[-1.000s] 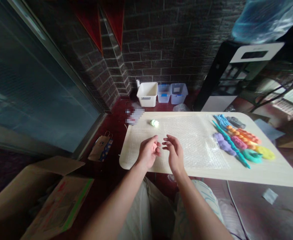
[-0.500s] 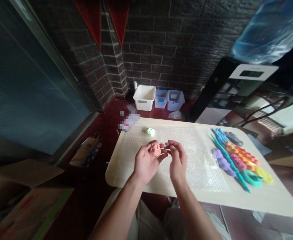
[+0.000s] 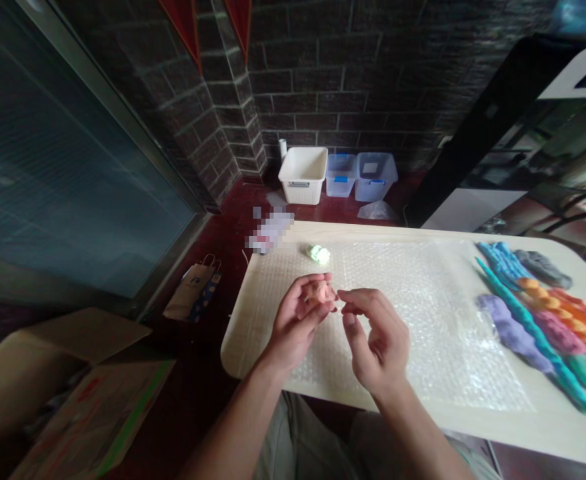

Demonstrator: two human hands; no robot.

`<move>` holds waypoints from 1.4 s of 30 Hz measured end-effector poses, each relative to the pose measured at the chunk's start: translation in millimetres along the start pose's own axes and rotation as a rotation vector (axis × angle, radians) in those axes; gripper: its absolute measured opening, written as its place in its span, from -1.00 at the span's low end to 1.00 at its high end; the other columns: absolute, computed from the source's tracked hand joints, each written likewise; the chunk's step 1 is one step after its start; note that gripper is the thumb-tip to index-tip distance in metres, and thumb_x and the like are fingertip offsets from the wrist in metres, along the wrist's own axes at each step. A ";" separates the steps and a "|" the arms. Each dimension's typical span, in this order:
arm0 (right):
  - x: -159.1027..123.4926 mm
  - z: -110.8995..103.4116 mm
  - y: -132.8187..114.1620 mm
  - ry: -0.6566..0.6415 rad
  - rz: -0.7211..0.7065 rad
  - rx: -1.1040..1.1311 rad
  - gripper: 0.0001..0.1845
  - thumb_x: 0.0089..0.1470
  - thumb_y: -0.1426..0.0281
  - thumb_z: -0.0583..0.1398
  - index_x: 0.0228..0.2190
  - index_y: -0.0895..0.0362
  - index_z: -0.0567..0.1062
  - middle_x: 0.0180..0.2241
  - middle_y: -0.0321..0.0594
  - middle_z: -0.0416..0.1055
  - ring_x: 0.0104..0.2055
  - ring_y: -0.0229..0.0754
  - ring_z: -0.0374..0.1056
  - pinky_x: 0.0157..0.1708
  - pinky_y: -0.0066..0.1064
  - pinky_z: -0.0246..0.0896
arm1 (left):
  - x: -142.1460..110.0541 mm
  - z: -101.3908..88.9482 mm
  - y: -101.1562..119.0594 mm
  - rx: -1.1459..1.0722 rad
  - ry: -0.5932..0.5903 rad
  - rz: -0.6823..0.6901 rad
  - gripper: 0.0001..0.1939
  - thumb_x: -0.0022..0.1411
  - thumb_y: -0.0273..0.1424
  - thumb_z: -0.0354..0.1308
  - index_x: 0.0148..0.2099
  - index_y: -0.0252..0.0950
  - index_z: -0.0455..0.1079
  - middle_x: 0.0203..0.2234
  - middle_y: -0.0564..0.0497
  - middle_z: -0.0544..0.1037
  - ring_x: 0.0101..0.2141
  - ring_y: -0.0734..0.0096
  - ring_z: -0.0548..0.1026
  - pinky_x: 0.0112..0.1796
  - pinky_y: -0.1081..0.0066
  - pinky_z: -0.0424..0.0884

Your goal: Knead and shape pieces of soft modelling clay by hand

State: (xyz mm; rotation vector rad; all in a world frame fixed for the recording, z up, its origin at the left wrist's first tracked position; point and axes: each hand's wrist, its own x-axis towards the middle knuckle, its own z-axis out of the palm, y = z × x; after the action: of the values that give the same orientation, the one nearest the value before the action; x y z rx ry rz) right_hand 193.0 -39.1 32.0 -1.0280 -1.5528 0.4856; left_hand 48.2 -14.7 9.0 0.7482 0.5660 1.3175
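Observation:
A salmon-coloured lump of what looks like modelling clay (image 3: 319, 292) rests in my left hand (image 3: 293, 327), whose thumb and fingers are curled around it above the table. Close by on the right, my right hand (image 3: 380, 337) has its thumb and index finger apart. Its index fingertip is beside the lump and the left fingertips; whether it touches them I cannot tell. Past the hands, a small pale green lump (image 3: 319, 254) lies on a sheet of bubble wrap (image 3: 423, 320).
Several coloured clay pieces lie at the table's right, including a long teal strip (image 3: 533, 333), a purple piece (image 3: 513, 330) and a grey one (image 3: 543, 267). Beyond the table (image 3: 473, 417) are a white bin (image 3: 303, 183) and clear boxes. An open cardboard box (image 3: 93, 400) stands left.
The view has shifted, so the table's right side appears farther right. My left fingers have closed more around the salmon lump. My right thumb and index finger have spread apart.

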 end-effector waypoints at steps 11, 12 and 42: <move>-4.2 0.9 -5.8 -0.029 0.155 0.113 -0.78 0.32 0.41 0.20 -0.04 0.03 0.58 -0.20 -0.21 0.50 -0.23 -0.16 0.43 -0.29 -0.29 0.36 | -1.7 -0.3 -6.0 0.091 0.001 0.089 -0.54 0.16 -0.41 0.52 0.09 -0.15 0.53 0.04 -0.06 0.62 0.10 0.23 0.58 0.21 0.20 0.42; -4.4 1.0 -6.2 -0.021 0.178 0.130 -0.80 0.33 0.40 0.20 -0.05 0.03 0.57 -0.19 -0.21 0.51 -0.23 -0.16 0.44 -0.30 -0.29 0.37 | -2.2 0.0 -6.2 0.113 -0.003 0.099 -0.54 0.16 -0.42 0.52 0.09 -0.16 0.53 0.03 -0.07 0.62 0.10 0.21 0.58 0.20 0.19 0.43; 1.2 -9.3 -3.3 -0.167 -0.053 -0.073 -0.82 0.25 0.46 0.20 -0.12 0.07 0.53 -0.26 -0.17 0.42 -0.28 -0.12 0.40 -0.32 -0.23 0.44 | -11.3 13.6 9.9 0.104 0.058 -0.091 -0.55 0.27 -0.31 0.43 0.19 -0.23 0.60 -0.27 0.00 0.51 -0.14 0.42 0.51 -0.09 0.47 0.45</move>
State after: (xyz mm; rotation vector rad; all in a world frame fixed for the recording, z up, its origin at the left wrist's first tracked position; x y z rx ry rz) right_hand 200.7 -42.0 37.6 -1.0196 -1.7530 0.4913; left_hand 50.0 -27.2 24.9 0.7624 0.7118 1.2361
